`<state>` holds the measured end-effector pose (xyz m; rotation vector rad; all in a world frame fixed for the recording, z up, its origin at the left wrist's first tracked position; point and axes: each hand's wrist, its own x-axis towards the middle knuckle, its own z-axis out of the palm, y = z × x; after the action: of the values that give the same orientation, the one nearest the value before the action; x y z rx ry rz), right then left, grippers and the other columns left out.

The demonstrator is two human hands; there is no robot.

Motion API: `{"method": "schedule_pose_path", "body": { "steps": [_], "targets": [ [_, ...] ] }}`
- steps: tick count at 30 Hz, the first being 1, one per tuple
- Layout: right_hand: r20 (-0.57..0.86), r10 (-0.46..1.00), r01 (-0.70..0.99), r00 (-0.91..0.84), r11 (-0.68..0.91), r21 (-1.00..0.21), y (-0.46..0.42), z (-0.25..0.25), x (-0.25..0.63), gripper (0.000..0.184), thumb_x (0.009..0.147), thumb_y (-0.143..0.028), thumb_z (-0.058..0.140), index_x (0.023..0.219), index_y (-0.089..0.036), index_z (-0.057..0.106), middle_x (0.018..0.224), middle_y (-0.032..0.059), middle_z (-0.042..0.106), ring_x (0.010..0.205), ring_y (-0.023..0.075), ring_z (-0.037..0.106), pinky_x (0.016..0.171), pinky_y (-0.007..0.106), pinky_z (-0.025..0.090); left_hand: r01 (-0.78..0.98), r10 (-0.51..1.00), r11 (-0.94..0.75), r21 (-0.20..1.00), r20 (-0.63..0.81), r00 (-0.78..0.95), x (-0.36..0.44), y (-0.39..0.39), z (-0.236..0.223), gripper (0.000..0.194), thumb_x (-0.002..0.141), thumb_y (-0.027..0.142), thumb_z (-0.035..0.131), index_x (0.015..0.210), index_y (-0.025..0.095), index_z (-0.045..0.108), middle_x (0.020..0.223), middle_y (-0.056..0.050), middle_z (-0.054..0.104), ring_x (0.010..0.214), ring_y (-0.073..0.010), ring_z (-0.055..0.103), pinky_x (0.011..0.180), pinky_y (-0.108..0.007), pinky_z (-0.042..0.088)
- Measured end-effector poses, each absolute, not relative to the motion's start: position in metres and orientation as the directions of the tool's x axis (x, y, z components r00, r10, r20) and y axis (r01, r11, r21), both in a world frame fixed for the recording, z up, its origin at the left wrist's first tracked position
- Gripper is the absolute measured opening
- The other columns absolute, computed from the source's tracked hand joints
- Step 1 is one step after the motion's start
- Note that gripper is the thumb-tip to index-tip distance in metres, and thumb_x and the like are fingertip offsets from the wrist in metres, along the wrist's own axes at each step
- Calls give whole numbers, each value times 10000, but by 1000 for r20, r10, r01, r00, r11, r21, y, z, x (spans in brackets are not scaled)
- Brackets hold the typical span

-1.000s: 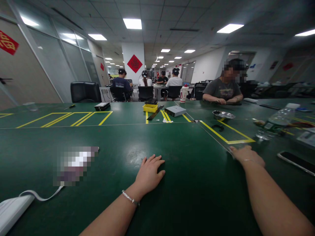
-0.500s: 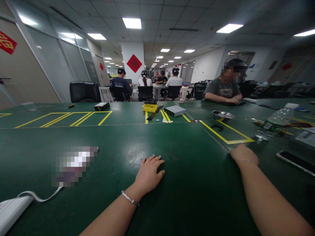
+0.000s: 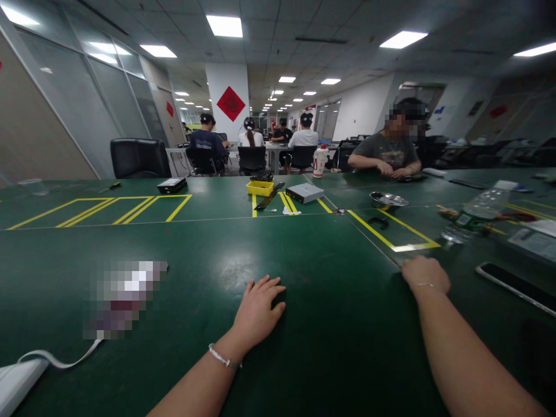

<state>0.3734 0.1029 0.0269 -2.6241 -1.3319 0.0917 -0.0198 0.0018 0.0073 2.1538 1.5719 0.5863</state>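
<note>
My left hand (image 3: 259, 310) lies palm down on the green tabletop (image 3: 339, 324), its fingers spread, with nothing in it. Out to the right, my right hand (image 3: 425, 274) rests with fingers curled under, beside the table seam and just below a yellow tape outline (image 3: 416, 247). Whatever the curled fingers may hold is hidden. A dark-screened phone (image 3: 516, 288) is nearest to that hand, on its right. To the left of my left hand sits a pixelated object (image 3: 125, 298), from which a white cable (image 3: 65, 364) runs to a white block (image 3: 19, 385).
Farther off stand a yellow tray (image 3: 259, 189), a grey box (image 3: 304, 193), a black box (image 3: 171, 185), a metal bowl (image 3: 388, 200) and a red-and-white bottle (image 3: 320, 161). A clear plastic bottle (image 3: 478, 211) stands at right. A person (image 3: 388, 152) sits across the table.
The whole view has shifted slightly, so most things appear a little farther left. The person across has moved their hands. My own hands keep the same pose on the table.
</note>
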Motion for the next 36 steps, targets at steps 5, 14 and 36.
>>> {"method": "schedule_pose_path", "body": {
  "steps": [5,14,36],
  "targets": [
    [133,822,811,554,-497,-307,103,36,339,377,775,-307,342,1025,-139,568,977,167,585,857,279,563,639,353,415,764,963,-266,587,123,241,-21,1,9,317,771,260,490,1082,260,552,1242,-17,517,1209,-213,369,1039,-457,155],
    [305,935,803,-179,318,-504,39,35,166,235,784,-251,410,996,-191,492,767,28,587,686,159,553,631,279,429,239,993,-59,969,33,112,-17,-5,11,356,810,272,456,1161,210,477,1220,-64,522,1102,-186,486,973,-365,337],
    [269,930,966,251,-258,-8,100,14,340,461,820,-292,359,1248,-123,392,1272,182,362,1182,309,295,907,451,287,-600,872,488,633,-386,302,-22,-8,23,358,763,35,502,1110,118,475,1230,-140,496,1040,-194,552,851,-254,483]
  ]
}}
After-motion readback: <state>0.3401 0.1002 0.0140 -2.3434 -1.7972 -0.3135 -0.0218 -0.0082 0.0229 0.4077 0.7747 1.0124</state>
